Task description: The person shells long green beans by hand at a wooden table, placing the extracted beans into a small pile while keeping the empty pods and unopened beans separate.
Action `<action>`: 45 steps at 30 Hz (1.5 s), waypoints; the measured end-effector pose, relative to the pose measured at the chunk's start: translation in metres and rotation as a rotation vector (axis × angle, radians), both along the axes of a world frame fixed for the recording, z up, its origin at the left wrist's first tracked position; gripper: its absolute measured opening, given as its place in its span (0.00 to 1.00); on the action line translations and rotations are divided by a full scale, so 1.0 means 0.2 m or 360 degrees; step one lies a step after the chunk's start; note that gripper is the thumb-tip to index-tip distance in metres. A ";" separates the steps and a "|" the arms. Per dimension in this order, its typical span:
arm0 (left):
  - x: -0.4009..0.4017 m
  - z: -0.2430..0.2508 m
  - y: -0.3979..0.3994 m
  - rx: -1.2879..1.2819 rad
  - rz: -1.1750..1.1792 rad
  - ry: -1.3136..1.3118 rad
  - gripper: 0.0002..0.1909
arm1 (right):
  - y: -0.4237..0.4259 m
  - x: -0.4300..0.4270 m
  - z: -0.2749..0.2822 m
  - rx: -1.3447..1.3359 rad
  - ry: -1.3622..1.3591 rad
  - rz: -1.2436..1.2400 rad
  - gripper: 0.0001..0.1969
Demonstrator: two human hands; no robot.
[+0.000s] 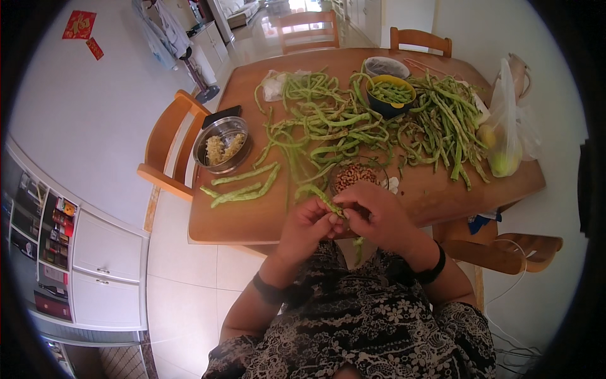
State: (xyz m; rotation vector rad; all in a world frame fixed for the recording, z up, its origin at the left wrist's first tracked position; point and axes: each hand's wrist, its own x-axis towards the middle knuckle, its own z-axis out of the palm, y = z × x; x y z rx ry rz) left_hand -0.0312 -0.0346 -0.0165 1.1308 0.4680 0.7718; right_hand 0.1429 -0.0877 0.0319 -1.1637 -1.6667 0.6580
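Note:
Near the table's front edge, my left hand (315,220) grips a green bean pod (318,192), whose curved upper end sticks out past the fingers. My right hand (374,213) pinches the lower end of the same pod with thumb and forefinger. A piece of green pod (358,248) hangs below the hands, in front of my chest. Just beyond my right hand stands a clear bowl of reddish-brown shelled beans (356,174), partly covered by the hand. Long pods and limp shells (341,123) lie in a heap behind it.
At the left are a steel pot (222,144) with pale lumps in it, a dark phone-like slab (221,116) and several loose pods (244,189). A dark bowl of green pieces (390,97) stands at the back, a bean pile (442,118) beside it. A plastic bag (504,137) stands right.

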 end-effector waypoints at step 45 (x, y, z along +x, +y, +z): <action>0.03 0.08 -0.06 -0.0011 0.0261 0.0181 0.05 | -0.03 0.00 0.03 0.0316 -0.0511 -0.0194 0.06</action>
